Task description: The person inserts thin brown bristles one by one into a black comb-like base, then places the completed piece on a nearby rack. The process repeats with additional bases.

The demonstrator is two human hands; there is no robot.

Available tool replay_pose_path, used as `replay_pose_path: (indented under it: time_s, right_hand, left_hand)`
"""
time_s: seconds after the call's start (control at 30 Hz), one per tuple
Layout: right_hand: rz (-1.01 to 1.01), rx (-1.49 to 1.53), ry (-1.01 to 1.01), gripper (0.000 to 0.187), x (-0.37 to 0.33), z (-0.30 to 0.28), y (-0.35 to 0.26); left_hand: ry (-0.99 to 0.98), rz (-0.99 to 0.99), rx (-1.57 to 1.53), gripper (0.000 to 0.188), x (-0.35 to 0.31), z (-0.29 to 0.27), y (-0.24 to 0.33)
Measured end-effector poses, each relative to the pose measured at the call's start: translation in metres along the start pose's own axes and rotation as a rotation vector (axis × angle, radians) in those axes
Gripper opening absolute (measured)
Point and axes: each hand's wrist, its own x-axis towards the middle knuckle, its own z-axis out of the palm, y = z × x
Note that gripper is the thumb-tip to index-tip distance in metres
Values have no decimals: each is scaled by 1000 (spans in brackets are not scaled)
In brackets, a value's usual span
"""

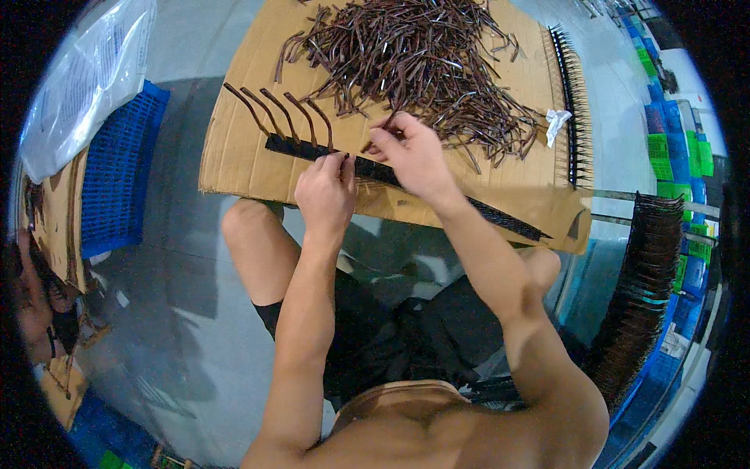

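Note:
A long black slotted bar (pixel 484 209) lies slantwise along the near edge of the cardboard-topped table. Several slim dark brown strips with bent ends, looking like eyeglass temples (pixel 293 117), stand in its left part. My left hand (pixel 326 191) is closed on the bar just right of the last standing temple; what its fingertips cover is hidden. Above the bar, my right hand (pixel 414 156) pinches a single brown temple (pixel 367 145), partly hidden by the fingers. Beyond that hand spreads a big loose pile of temples (pixel 414 55).
Cardboard (pixel 234 168) covers the table. A filled black rack (pixel 570 102) lines its right side, with a crumpled white scrap (pixel 556 125) beside it. Another packed rack (pixel 641 289) stands lower right. To the left is a blue crate (pixel 121 172) under a clear plastic bag (pixel 86 86).

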Motion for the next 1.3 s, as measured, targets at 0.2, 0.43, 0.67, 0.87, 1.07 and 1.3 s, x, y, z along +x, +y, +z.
replay_pose_path:
  time_s: [0.2, 0.43, 0.67, 0.87, 1.07, 1.3]
  right_hand:
    - [-309, -289, 65, 18, -9, 17, 4]
    - [-391, -247, 120, 13, -10, 20, 11]
    - [-554, -369, -65, 11, -2, 17, 1]
    - [-530, -450, -232, 20, 9, 6, 6]
    - [-69, -668, 177, 26, 68, -37, 6]
    - [484, 222, -104, 30, 47, -27, 2]
  left_hand:
    - [-20, 53, 29, 11, 1, -1, -3]
    - [-25, 39, 34, 13, 1, 1, -1]
    - [-57, 6, 44, 11, -1, 0, -4]
    - [2, 40, 43, 11, 0, 0, -3]
    - [23, -169, 45, 23, 9, -7, -4]
    - [89, -27, -94, 19, -3, 2, -7]
